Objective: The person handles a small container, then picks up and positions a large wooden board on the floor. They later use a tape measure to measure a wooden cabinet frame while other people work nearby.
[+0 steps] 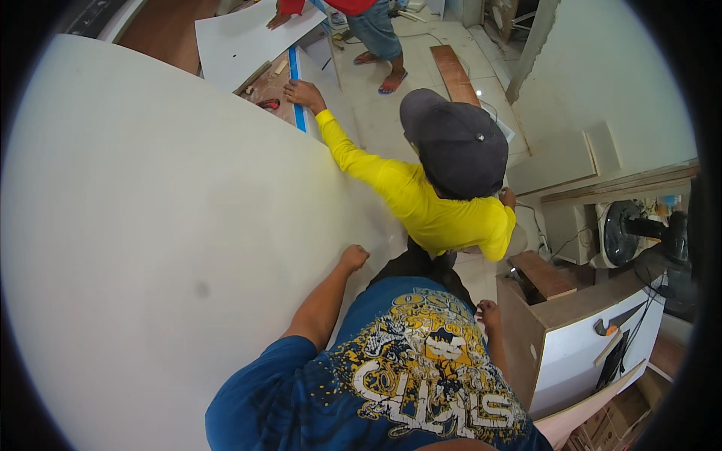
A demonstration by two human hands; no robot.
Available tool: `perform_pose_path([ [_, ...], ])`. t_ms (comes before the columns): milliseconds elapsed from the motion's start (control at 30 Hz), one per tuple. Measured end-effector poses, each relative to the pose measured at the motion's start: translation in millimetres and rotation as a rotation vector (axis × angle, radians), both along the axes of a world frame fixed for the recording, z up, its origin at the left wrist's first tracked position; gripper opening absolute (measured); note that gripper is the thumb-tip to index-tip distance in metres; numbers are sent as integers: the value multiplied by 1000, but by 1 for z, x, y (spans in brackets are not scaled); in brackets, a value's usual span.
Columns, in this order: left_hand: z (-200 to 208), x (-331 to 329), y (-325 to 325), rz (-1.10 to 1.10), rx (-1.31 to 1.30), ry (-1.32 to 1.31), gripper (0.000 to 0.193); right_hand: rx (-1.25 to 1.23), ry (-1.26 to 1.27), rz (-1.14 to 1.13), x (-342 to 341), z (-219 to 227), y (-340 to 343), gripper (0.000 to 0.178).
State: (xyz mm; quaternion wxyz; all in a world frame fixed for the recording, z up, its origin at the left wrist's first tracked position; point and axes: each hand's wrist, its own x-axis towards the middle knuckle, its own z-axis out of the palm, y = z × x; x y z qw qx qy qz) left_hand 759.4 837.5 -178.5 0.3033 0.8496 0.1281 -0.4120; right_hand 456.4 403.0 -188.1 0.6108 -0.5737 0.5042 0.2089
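Note:
My left hand (355,258) is closed in a fist against the near side of a large white board (173,203), which spreads across the left of the view. I make out nothing in it. Beside my right hip hangs my right hand (487,312), its fingers loosely curled and apart, holding nothing visible. Just ahead of me is a person in a yellow shirt (451,222) and dark cap. That person's left hand (303,94) rests at a blue-edged strip (294,68) beyond the board.
Another person in red (353,6) stands farther off, one hand on a smaller white sheet (248,45). A red-handled tool (268,104) lies by the strip. To my right are a cabinet (579,308), a black fan (639,229) and loose panels. A brown plank (453,74) lies on the tiles.

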Motion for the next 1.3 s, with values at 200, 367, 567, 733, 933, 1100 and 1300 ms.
perform_pose_path([
  [200,30,-7,-35,85,-56,38,24,-58,-118,14,3,-40,-46,33],
  [367,28,-9,-37,47,-164,140,23,-62,-119,-158,1,-20,-45,27],
  [567,37,-11,-81,-372,-159,147,25,-159,-18,-102,-87,-48,-39,22],
  [733,32,15,-111,-304,-146,181,26,-105,114,-36,-145,-91,-2,18],
  [933,39,28,-130,-198,-215,124,27,30,152,-254,-127,-57,10,19],
  [1100,32,11,-115,-154,-223,135,22,-10,33,-203,-107,-51,-28,23],
  [1300,35,-4,-71,-276,-80,12,28,83,-89,-311,-49,-30,-54,28],
])
